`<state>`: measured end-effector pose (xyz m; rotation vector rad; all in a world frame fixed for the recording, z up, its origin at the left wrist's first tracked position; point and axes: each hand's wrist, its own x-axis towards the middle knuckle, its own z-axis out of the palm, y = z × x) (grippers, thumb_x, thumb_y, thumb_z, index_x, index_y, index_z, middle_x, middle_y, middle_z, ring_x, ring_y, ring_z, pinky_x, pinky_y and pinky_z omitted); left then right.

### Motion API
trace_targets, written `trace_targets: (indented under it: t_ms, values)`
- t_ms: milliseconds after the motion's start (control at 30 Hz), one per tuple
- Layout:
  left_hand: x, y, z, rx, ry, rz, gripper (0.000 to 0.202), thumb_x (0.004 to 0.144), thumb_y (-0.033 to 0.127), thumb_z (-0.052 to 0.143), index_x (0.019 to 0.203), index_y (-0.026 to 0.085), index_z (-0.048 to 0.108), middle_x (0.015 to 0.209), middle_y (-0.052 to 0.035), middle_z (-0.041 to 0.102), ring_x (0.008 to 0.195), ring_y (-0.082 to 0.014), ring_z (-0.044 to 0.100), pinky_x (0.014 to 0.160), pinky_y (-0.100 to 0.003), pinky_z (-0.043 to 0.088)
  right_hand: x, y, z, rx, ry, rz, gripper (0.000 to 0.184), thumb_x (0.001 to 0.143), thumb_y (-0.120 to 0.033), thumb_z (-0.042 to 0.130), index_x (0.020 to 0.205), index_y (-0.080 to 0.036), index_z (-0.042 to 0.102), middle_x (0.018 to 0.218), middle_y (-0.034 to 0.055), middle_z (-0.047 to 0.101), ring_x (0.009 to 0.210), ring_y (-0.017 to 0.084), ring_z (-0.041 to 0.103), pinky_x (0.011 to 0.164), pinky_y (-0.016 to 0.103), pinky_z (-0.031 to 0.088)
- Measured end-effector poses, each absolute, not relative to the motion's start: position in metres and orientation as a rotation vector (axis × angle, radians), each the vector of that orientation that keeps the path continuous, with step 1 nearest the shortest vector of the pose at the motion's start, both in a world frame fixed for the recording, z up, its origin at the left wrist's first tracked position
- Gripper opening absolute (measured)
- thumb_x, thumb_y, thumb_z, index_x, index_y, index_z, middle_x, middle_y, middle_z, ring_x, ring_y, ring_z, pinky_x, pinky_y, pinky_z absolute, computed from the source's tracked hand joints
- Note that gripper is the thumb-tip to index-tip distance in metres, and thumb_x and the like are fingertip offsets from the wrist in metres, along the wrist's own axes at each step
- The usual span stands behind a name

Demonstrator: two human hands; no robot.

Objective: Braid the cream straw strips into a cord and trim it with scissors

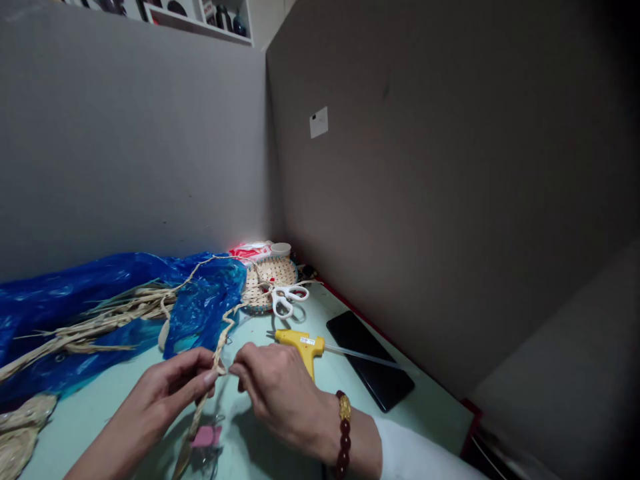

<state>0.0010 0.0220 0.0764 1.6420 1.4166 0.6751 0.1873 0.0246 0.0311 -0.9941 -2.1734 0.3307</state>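
Note:
A twisted straw cord runs from the back of the table down into my left hand, where thumb and fingers pinch it. Below the pinch hangs a flat, loose tail of straw. Just to the right, my right hand is closed in a pinch close to a short bend of the cord; what its fingertips grip is too small to make out. A red bead bracelet circles the right wrist. Beyond that hand lies a yellow hot glue gun with a clear glue stick in its back.
White-handled scissors lean by a woven basket. A black phone lies right, near the grey wall. Blue plastic with dry straw strips covers the left. A small pink object sits in front.

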Motion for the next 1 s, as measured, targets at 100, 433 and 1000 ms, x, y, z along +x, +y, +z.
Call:
trace_targets:
  t_ms: [100, 433, 1000]
  values:
    - [0.000, 0.022, 0.082, 1.564, 1.449, 0.790, 0.024, 0.078, 0.046, 0.065, 0.074, 0.022, 0.064, 0.075, 0.0013, 0.064, 0.074, -0.0187, 0.056, 0.066, -0.022, 0.044, 0.202, 0.039, 0.048, -1.184, -2.085, 0.268, 0.020, 0.101, -0.027, 0.035, 0.094, -0.019, 0.052, 0.081, 0.0005, 0.067, 0.070, 0.012, 0.060, 0.066, 0.021, 0.040]
    - [-0.004, 0.025, 0.106, 1.387, 1.146, 1.059, 0.016, 0.084, 0.034, 0.063, 0.075, 0.020, 0.064, 0.072, 0.0014, 0.063, 0.070, -0.0152, 0.057, 0.071, -0.026, 0.044, 0.220, 0.127, 0.038, -1.737, -2.234, -0.095, 0.014, 0.088, -0.013, 0.051, 0.099, -0.009, 0.059, 0.100, 0.0169, 0.063, 0.093, 0.027, 0.057, 0.083, 0.037, 0.041]
    - [-0.040, 0.035, 0.110, 1.185, 1.235, 1.266, 0.017, 0.074, 0.033, 0.073, 0.085, 0.020, 0.069, 0.079, -0.0012, 0.069, 0.079, -0.0196, 0.063, 0.064, -0.027, 0.049, 0.246, 0.131, 0.089, -1.782, -2.456, 0.156, 0.018, 0.081, -0.020, 0.055, 0.097, -0.014, 0.061, 0.087, 0.0098, 0.066, 0.069, 0.016, 0.058, 0.057, 0.024, 0.034]
